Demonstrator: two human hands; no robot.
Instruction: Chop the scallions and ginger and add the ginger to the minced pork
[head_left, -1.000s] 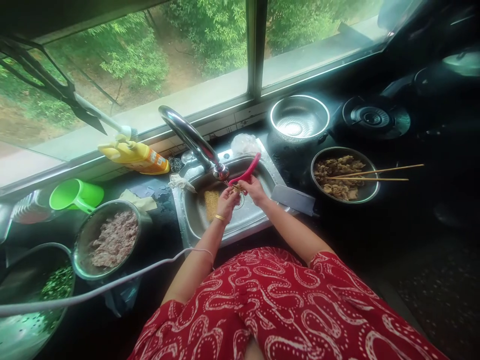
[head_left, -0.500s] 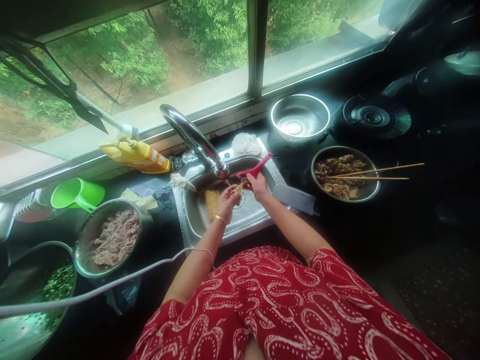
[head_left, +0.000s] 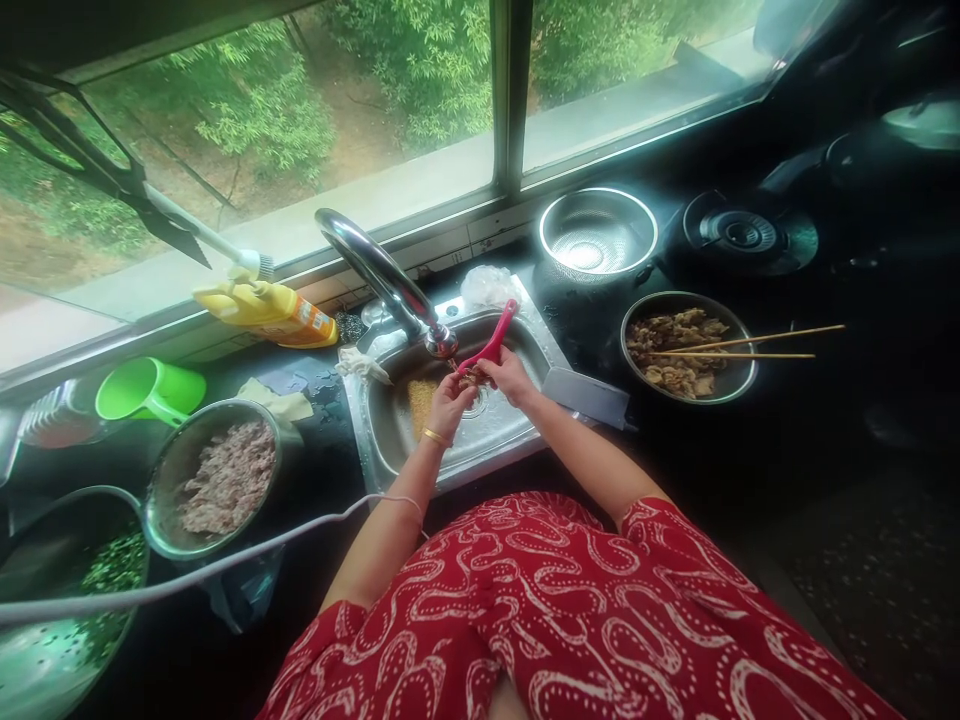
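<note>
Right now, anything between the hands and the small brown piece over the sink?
Nothing visible. The left hand pinches the small brown piece directly, and the right hand works the red-handled tool against it, just below the faucet spout, over the sink.

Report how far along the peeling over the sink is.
Done: thin scraps already lie in the sink, apparently peelings. In hand: the left hand holds a small brownish piece under the faucet, while the right hand works a pink-handled tool against it. Left: part of the piece is hidden by fingers, so how much remains unpeeled cannot be told.
</note>
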